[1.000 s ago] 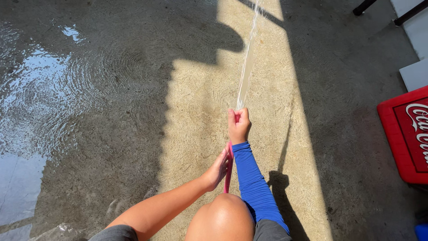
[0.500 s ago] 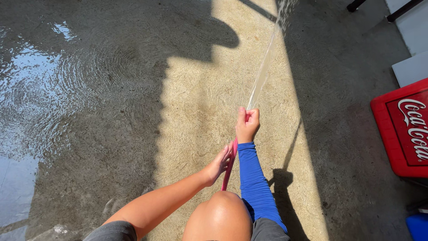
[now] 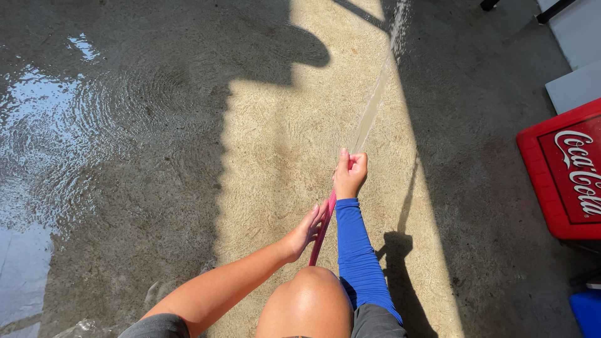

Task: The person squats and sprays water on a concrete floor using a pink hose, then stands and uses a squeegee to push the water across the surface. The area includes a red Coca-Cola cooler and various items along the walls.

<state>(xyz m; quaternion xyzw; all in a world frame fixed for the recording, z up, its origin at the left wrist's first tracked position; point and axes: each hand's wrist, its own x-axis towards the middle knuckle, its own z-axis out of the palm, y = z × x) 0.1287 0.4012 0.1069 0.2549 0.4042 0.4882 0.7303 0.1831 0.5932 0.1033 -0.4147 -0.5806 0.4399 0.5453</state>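
My right hand (image 3: 349,173), in a blue sleeve, grips the end of a pink hose (image 3: 323,225), thumb over the outlet. A thin jet of water (image 3: 375,100) shoots from it up and to the right across the concrete floor (image 3: 282,144). My left hand (image 3: 305,231) holds the same hose lower down, just above my bare knee (image 3: 307,300). The hose runs between the two hands and disappears behind the knee.
A wide puddle (image 3: 56,144) with ripples covers the floor at the left. A red plastic crate lid (image 3: 566,172) lies at the right edge, a white panel (image 3: 573,84) above it and a blue object (image 3: 588,310) at the bottom right. Dark furniture legs (image 3: 491,5) stand at the top right.
The right hand has swung the hose end to the right, so the jet now angles further right instead of almost straight ahead. The view has shifted a little left.
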